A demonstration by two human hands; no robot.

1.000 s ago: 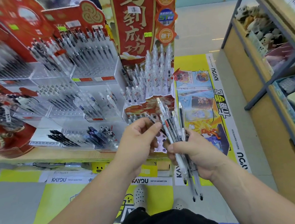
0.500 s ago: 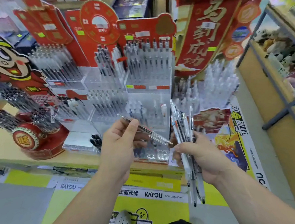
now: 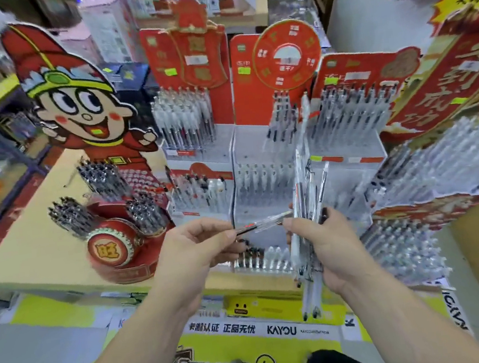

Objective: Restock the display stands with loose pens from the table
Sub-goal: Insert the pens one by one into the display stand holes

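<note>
Our right hand (image 3: 326, 249) is wrapped around a bundle of pens (image 3: 300, 192), fingers curled tight. The bundle stands roughly upright, caps fanning above the fist and tips hanging below it. Holding it this way seems to let us see each pen and draw one out without spilling the rest.

Our left hand (image 3: 200, 245) pinches a single clear pen (image 3: 267, 223) by its dark end, between thumb and forefinger. The pen lies almost level and points right, its far end just beside the bundle. We judge it is being singled out from the stock, ready to be turned upright for a slot.

Both hands hover near us, in front of the tiered clear display stand (image 3: 259, 155) with red backing cards. It sits on the yellowish table (image 3: 29, 235), its rows of pens standing cap-up. Its upper middle tier looks thinly filled on the left side, so that is a likely target, though blur hides individual slots.

To the left stand a round red stand (image 3: 114, 246) of dark pens and a cartoon cut-out (image 3: 73, 95).
</note>
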